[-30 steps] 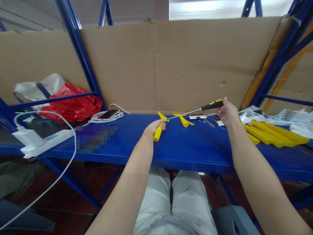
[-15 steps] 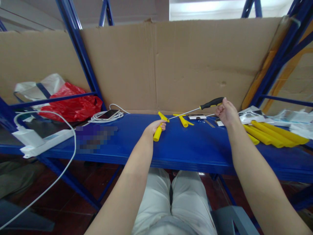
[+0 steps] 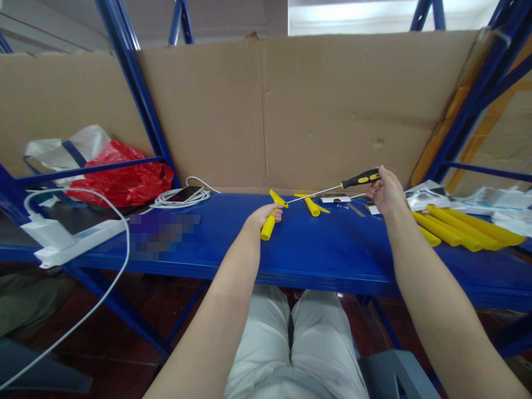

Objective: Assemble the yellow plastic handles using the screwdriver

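Observation:
My left hand (image 3: 268, 214) is closed round a yellow Y-shaped plastic piece (image 3: 268, 228), its tube end pointing toward me over the blue shelf. In my right hand (image 3: 386, 189) is the end of the black and yellow handle of a screwdriver (image 3: 361, 178). Its long metal shaft slants down to the left, and the tip meets the yellow piece beside my left fingers. What the tip seats in is too small to make out. Between my hands a second yellow forked piece (image 3: 312, 207) lies on the shelf, near a small white and black box (image 3: 334, 199) and a thin metal strip (image 3: 356, 209).
Several yellow tubes (image 3: 469, 230) lie at the right, by clear plastic bags (image 3: 490, 198). On the left are a coiled white cable (image 3: 183, 200) with a phone, a power strip (image 3: 83, 244) and a red bag (image 3: 124, 174). A cardboard sheet (image 3: 332, 111) stands behind the blue shelf (image 3: 316, 249).
The screwdriver handle has turned about its axis, showing more of its yellow patches. My right fingers have shifted slightly on it; my left hand and the yellow piece stay put.

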The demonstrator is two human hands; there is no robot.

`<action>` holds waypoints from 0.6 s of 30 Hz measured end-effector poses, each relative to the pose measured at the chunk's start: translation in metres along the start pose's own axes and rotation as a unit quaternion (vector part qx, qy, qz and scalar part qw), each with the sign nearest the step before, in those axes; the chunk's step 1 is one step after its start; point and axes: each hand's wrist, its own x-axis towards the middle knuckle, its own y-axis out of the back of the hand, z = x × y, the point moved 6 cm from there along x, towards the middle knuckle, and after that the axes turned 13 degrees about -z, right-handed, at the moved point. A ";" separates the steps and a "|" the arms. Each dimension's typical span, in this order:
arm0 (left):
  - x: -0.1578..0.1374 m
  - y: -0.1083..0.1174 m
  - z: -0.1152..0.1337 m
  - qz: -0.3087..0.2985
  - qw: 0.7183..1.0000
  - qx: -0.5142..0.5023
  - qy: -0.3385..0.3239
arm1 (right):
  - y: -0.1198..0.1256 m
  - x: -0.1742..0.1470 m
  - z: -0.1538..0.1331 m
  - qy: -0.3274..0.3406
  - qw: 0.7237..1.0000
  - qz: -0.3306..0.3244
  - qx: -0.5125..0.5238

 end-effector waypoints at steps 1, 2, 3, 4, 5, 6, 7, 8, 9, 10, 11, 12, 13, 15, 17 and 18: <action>0.000 0.000 0.000 0.000 1.000 0.000 -0.001 | -0.001 -0.001 -0.001 0.000 1.000 -0.001 -0.004; 0.000 0.000 0.000 0.002 1.000 0.000 -0.001 | -0.001 -0.001 -0.001 0.000 1.000 -0.001 -0.008; 0.000 0.000 0.000 0.004 1.000 -0.002 -0.002 | -0.002 -0.002 -0.001 0.000 1.000 -0.001 -0.012; 0.000 0.001 0.000 0.005 1.000 -0.004 -0.003 | -0.002 -0.002 -0.001 0.001 1.000 0.000 -0.015; 0.000 0.001 0.000 0.007 1.000 -0.006 -0.004 | -0.001 -0.002 -0.001 0.001 1.000 0.000 -0.016; 0.000 0.001 0.000 0.009 1.000 -0.007 -0.006 | -0.001 -0.001 -0.001 0.001 1.000 -0.001 -0.016; 0.000 0.001 0.000 0.011 1.000 -0.007 -0.007 | -0.001 -0.001 -0.001 -0.001 1.000 -0.003 -0.014; 0.000 0.001 0.000 0.012 1.000 -0.005 -0.008 | -0.001 -0.001 0.000 -0.004 1.000 -0.005 -0.012; 0.000 0.000 0.000 0.013 1.000 -0.002 -0.009 | -0.001 -0.001 0.000 -0.007 1.000 -0.006 -0.010; -0.001 0.000 0.000 0.014 1.000 0.001 -0.009 | -0.001 -0.001 0.000 -0.011 1.000 -0.006 -0.007; -0.001 0.000 0.000 0.015 1.000 0.005 -0.010 | -0.001 -0.001 -0.001 -0.017 1.000 -0.006 -0.003; -0.001 -0.001 0.001 0.016 1.000 0.009 -0.010 | -0.002 -0.002 -0.001 -0.024 1.000 -0.007 0.003; -0.002 -0.001 0.001 0.017 1.000 0.012 -0.010 | -0.002 -0.002 -0.001 -0.033 0.999 -0.008 0.009; -0.002 -0.001 0.001 0.018 1.000 0.017 -0.008 | -0.004 -0.003 -0.001 -0.049 0.998 -0.013 0.022; -0.002 -0.001 0.001 0.017 1.000 0.016 -0.005 | -0.004 -0.003 -0.001 -0.059 0.998 -0.013 0.026; -0.001 -0.001 0.001 0.016 1.000 0.013 -0.003 | -0.003 -0.002 0.000 -0.062 0.998 -0.011 0.024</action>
